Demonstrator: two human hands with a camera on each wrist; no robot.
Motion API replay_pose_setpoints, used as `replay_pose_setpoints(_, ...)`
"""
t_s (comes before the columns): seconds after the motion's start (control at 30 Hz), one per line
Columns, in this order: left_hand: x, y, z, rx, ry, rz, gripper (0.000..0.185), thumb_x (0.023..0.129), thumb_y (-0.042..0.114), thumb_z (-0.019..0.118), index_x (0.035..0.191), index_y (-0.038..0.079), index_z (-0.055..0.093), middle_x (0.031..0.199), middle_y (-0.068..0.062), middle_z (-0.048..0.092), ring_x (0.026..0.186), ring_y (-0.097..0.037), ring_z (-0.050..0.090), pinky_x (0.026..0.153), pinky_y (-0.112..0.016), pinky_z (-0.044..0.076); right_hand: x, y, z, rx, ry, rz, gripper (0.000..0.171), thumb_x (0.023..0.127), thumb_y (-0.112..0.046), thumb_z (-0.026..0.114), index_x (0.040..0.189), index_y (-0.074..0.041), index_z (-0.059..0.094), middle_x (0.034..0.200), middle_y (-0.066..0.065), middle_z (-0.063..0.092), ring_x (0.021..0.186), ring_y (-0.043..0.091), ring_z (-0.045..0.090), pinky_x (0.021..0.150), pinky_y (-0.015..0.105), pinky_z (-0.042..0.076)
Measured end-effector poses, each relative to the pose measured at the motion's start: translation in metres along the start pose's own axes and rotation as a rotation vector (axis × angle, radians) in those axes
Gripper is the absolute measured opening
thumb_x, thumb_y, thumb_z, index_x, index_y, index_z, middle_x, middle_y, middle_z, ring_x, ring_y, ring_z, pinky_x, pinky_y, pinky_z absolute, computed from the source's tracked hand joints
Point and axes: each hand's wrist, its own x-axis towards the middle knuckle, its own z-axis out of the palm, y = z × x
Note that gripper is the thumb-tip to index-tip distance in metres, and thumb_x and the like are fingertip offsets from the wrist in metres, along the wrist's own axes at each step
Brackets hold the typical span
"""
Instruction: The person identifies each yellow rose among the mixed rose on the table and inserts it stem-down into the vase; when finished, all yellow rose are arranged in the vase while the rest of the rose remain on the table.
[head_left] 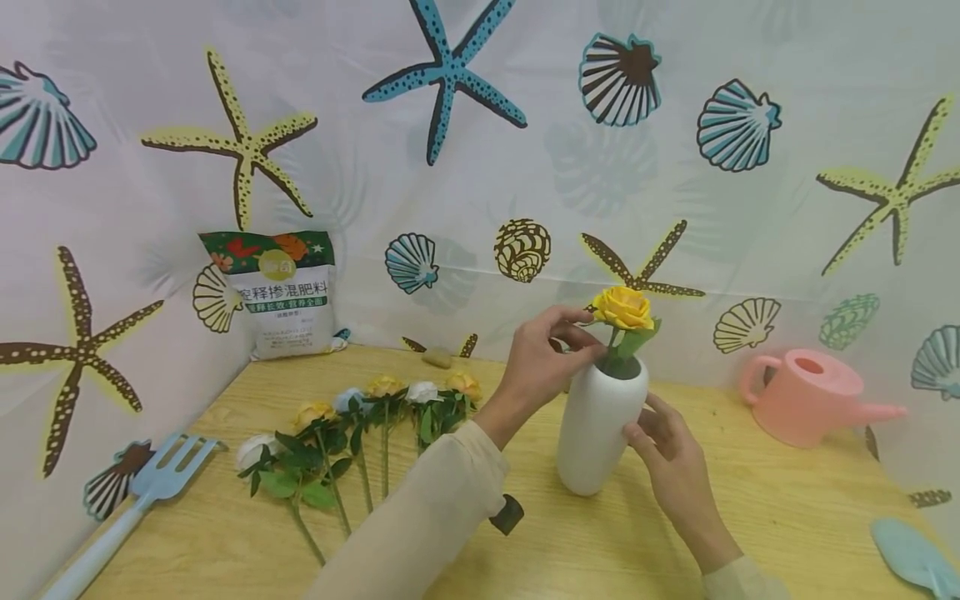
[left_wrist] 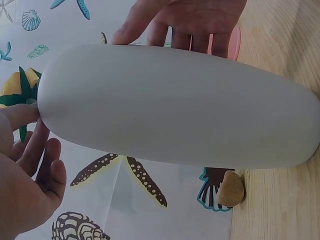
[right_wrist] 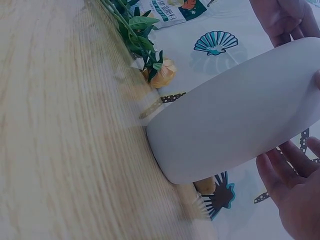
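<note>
White vase point(head_left: 600, 433) stands centre frame on table point(head_left: 787, 525). Left hand point(head_left: 543, 358) pinches yellow rose point(head_left: 622, 308) at vase mouth. Right hand point(head_left: 671, 454), fingers straight, presses vase's right side.

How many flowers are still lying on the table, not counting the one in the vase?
6, in a loose row left of the white vase: white, orange, pale blue, yellow, white, orange. The left arm may hide more.
</note>
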Motion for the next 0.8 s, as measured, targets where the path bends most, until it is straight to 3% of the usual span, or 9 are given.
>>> replay_pose_setpoints(0.1,-0.003,-0.001,-0.004,-0.002,0.003,0.001,0.034,0.088,0.014,0.078,0.12,0.01,0.067,0.098,-0.008,0.077,0.083,-0.01,0.063,0.072,-0.022,0.05,0.0,-0.001,0.0,-0.016,-0.007,0.015,0.055,0.105,-0.025,0.057,0.154,-0.009,0.037,0.147,0.021,0.053,0.115,-0.013,0.051,0.093,0.003,0.043)
replay_pose_setpoints(0.27,-0.01,-0.006,-0.014,-0.018,0.028,0.029,0.036,0.088,0.012,0.079,0.122,0.008,0.066,0.098,-0.009,0.077,0.084,-0.009,0.066,0.075,-0.023,0.05,0.0,-0.001,-0.001,-0.041,-0.02,0.026,0.056,0.105,-0.028,0.055,0.155,-0.01,0.035,0.15,0.021,0.05,0.13,0.011,0.052,0.092,0.002,0.041)
replay_pose_setpoints(0.33,-0.015,-0.008,-0.018,-0.021,0.045,0.037,0.036,0.088,0.012,0.079,0.121,0.008,0.066,0.096,-0.01,0.076,0.082,-0.01,0.065,0.075,-0.025,0.05,0.001,-0.001,0.0,-0.035,-0.022,0.02,0.056,0.105,-0.027,0.055,0.155,-0.01,0.035,0.149,0.021,0.05,0.128,0.008,0.053,0.092,0.002,0.041)
replay_pose_setpoints(0.5,-0.031,-0.015,-0.033,-0.031,0.069,0.016,0.033,0.087,0.011,0.079,0.117,0.009,0.067,0.094,-0.011,0.076,0.08,-0.009,0.063,0.075,-0.026,0.052,0.001,0.001,0.002,-0.013,-0.003,-0.005,0.054,0.104,-0.023,0.057,0.152,-0.007,0.038,0.146,0.023,0.053,0.111,-0.02,0.049,0.091,0.003,0.044)
replay_pose_setpoints(0.8,-0.068,-0.037,-0.074,0.002,0.1,-0.08,0.029,0.087,0.01,0.079,0.114,0.01,0.069,0.092,-0.009,0.075,0.08,-0.014,0.066,0.075,-0.025,0.053,0.0,0.001,0.002,-0.007,0.004,0.005,0.053,0.104,-0.023,0.057,0.152,-0.007,0.039,0.147,0.022,0.052,0.11,-0.021,0.048,0.09,0.003,0.044)
